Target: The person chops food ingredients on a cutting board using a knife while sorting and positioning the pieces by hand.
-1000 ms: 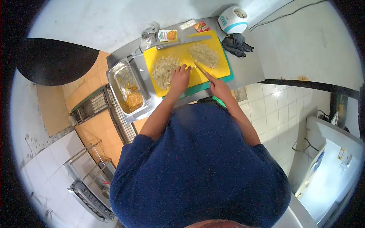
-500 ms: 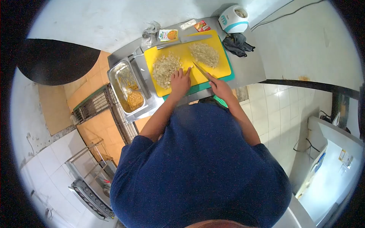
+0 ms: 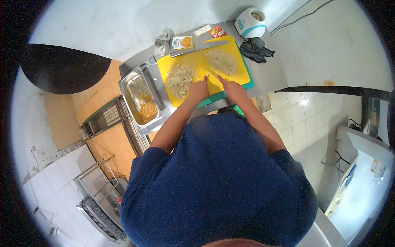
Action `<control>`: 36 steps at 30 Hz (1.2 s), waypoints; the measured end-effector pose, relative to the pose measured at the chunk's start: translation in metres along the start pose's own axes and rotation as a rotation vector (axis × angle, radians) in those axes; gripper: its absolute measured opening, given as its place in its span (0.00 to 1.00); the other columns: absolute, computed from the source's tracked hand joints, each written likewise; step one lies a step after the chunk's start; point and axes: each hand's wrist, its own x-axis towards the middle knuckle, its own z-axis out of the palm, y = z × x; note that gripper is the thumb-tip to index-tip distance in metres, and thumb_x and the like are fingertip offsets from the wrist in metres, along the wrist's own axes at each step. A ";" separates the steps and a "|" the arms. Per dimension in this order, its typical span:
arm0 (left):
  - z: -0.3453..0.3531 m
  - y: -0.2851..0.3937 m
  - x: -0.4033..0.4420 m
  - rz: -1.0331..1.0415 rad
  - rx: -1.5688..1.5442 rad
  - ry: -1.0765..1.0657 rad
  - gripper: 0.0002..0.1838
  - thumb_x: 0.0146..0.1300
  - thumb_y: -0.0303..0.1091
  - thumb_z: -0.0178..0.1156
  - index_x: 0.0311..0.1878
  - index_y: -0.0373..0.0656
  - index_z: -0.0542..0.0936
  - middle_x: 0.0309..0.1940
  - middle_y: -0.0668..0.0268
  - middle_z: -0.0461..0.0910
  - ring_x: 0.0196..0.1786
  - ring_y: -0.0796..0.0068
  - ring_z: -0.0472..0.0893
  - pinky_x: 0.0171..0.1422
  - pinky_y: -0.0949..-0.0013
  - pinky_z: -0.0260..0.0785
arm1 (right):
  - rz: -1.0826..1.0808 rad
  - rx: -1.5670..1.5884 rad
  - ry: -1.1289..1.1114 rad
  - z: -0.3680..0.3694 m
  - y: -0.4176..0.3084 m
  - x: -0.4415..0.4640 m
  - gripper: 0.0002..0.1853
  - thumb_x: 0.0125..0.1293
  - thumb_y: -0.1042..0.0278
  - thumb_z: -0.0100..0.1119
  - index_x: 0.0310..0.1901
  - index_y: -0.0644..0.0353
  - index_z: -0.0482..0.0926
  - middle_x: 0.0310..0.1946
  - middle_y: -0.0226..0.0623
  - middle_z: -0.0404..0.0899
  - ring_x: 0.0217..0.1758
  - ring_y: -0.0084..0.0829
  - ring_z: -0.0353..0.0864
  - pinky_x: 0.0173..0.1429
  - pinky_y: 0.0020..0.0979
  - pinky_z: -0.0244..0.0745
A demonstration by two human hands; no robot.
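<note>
My right hand point(image 3: 233, 89) is closed round the handle of a knife point(image 3: 212, 73), its blade over the yellow cutting board point(image 3: 212, 87). My left hand point(image 3: 199, 89) is at the board's near edge, most fingers curled in and one pointing forward beside a tiny pale piece point(image 3: 207, 75). Anything inside those curled fingers is hidden. One pile of chopped pale pieces point(image 3: 180, 79), like onion, lies just ahead of the left hand. A finer chopped pile point(image 3: 222, 61) sits at the far right of the board. Along the far edge rests a second, larger knife point(image 3: 199, 47).
Left of the board stands a metal pan point(image 3: 125, 92) with orange-brown food. Behind are a plastic bag point(image 3: 163, 36), a carton point(image 3: 182, 42), a red packet point(image 3: 217, 31) and a white packet point(image 3: 203, 30). A white-and-teal appliance point(image 3: 251, 24) and dark cloth point(image 3: 256, 50) are at right.
My left hand's spread fingers have curled in, with one still extended. My right hand and its knife have shifted slightly left, nearer the left hand. The view has moved a little.
</note>
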 end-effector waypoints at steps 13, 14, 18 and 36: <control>-0.006 0.001 -0.015 -0.015 0.001 -0.089 0.47 0.59 0.37 0.57 0.81 0.54 0.49 0.42 0.54 0.86 0.43 0.57 0.87 0.46 0.54 0.79 | -0.075 0.060 0.033 0.005 -0.007 -0.001 0.29 0.72 0.64 0.48 0.74 0.36 0.62 0.30 0.55 0.81 0.32 0.55 0.82 0.38 0.54 0.77; -0.008 0.000 -0.016 -0.013 0.001 -0.097 0.46 0.59 0.37 0.57 0.81 0.54 0.49 0.42 0.54 0.86 0.43 0.57 0.87 0.46 0.54 0.79 | -0.059 0.056 0.035 0.001 -0.009 -0.002 0.29 0.72 0.64 0.48 0.74 0.36 0.62 0.30 0.55 0.81 0.32 0.55 0.82 0.39 0.54 0.77; -0.003 -0.004 -0.017 0.004 -0.028 -0.051 0.46 0.59 0.36 0.57 0.81 0.54 0.49 0.41 0.53 0.86 0.42 0.55 0.87 0.46 0.54 0.80 | -0.012 0.042 -0.008 0.008 -0.012 -0.007 0.30 0.71 0.64 0.49 0.75 0.36 0.61 0.31 0.55 0.82 0.33 0.55 0.82 0.39 0.53 0.77; 0.002 -0.010 -0.021 -0.003 -0.104 -0.040 0.47 0.58 0.36 0.57 0.81 0.58 0.49 0.43 0.47 0.85 0.44 0.51 0.86 0.49 0.51 0.79 | 0.049 0.042 -0.049 0.011 -0.023 -0.008 0.29 0.74 0.61 0.44 0.75 0.32 0.60 0.29 0.57 0.81 0.32 0.57 0.82 0.37 0.56 0.76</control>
